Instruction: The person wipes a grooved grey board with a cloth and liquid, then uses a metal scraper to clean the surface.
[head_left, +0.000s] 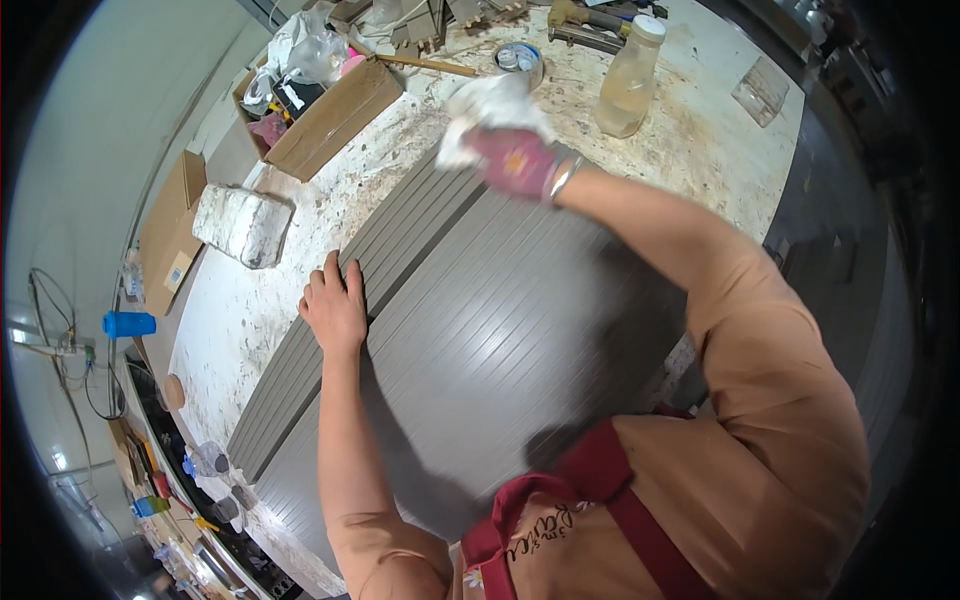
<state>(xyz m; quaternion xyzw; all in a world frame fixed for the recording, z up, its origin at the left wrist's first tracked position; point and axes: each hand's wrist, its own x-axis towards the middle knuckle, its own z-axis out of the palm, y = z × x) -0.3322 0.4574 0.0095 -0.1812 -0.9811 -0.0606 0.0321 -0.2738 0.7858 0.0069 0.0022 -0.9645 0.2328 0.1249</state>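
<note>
A wide dark-grey grooved panel (500, 320) lies in front of me. Along its far-left side runs a narrower grooved grey strip (405, 235), with a dark step between the two. My bare left hand (337, 305) rests on the strip, its fingers apart and reaching over the top. On my right hand (518, 163) is a pinkish-purple glove. That hand grips a bunched white cloth (495, 105) at the strip's far end; both are slightly blurred, and the fingertips are hidden by the cloth.
Beyond the panel, the stained white table (720, 150) holds a glass bottle (630, 85) with a white lid, a round tin (520, 62) and a wooden stick (425, 66). A cardboard box (335, 120) of odds and ends and a white wrapped block (243, 225) stand to the left.
</note>
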